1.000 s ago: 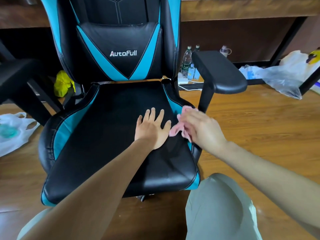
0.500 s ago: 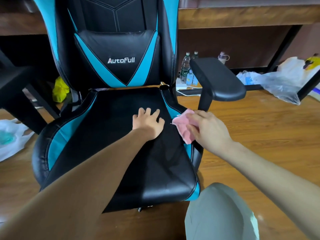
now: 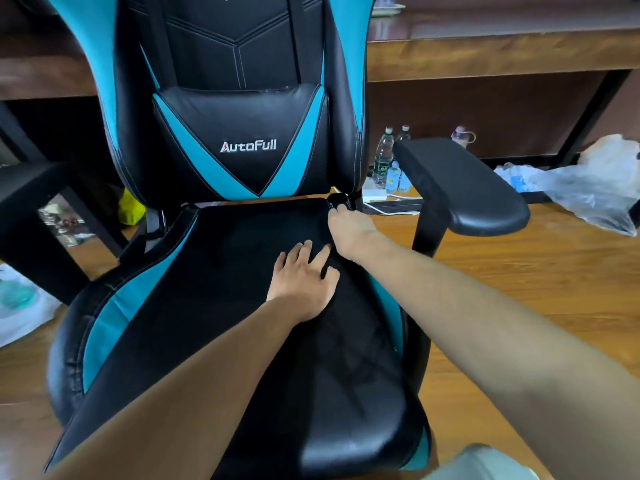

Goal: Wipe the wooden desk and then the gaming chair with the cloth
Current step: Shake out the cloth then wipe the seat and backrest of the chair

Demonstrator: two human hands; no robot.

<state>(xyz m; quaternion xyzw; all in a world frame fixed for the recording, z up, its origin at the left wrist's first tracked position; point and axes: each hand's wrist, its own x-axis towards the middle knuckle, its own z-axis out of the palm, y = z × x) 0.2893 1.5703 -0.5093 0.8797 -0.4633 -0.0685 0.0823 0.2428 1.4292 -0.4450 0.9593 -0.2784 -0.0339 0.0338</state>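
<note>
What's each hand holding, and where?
Left hand: nothing, flat on the seat of the black-and-blue leather gaming chair. Right hand: cannot tell; it's tucked into the seat's rear corner, no cloth visible.

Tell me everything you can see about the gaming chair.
The gaming chair looks like black faux leather with blue panels, facing the camera before a wooden desk. A lumbar cushion reads AutoFull; a black padded armrest flanks it. The left hand rests on the seat; the right hand reaches its back corner.
</note>
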